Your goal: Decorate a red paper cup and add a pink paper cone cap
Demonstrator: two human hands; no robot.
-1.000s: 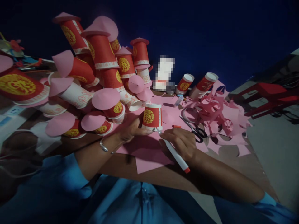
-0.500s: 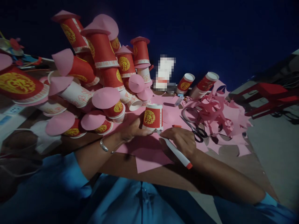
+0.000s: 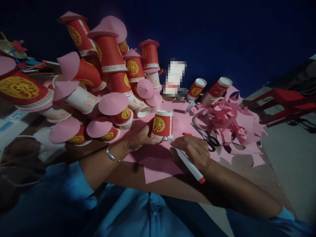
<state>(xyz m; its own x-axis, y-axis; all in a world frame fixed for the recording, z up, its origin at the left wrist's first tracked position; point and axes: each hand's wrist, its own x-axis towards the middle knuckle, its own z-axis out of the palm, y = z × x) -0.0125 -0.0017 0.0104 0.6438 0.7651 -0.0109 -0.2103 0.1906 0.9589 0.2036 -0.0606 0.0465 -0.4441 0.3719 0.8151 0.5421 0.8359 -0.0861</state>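
Observation:
A red and white paper cup (image 3: 166,123) with a yellow emblem is upside down in my left hand (image 3: 142,139), whose fingers wrap its left side. My right hand (image 3: 196,151) grips a white marker (image 3: 189,164) with a red end. The marker's tip meets the cup's lower white rim or lies very close to it. Pink paper sheets (image 3: 160,169) lie beneath both hands. Just beyond my right hand rests a small red marker cap (image 3: 187,134).
Many red cups (image 3: 112,52) with pink cone tops are stacked at left. Scissors (image 3: 209,143) lie right of my right hand, beside a heap of pink paper scraps (image 3: 237,121). Two more cups (image 3: 196,89) stand at the back. A red stool (image 3: 288,98) is beyond the table's right edge.
My right hand and the marker have shifted slightly right and down along the cup's rim. The cup remains in my left hand, almost unmoved.

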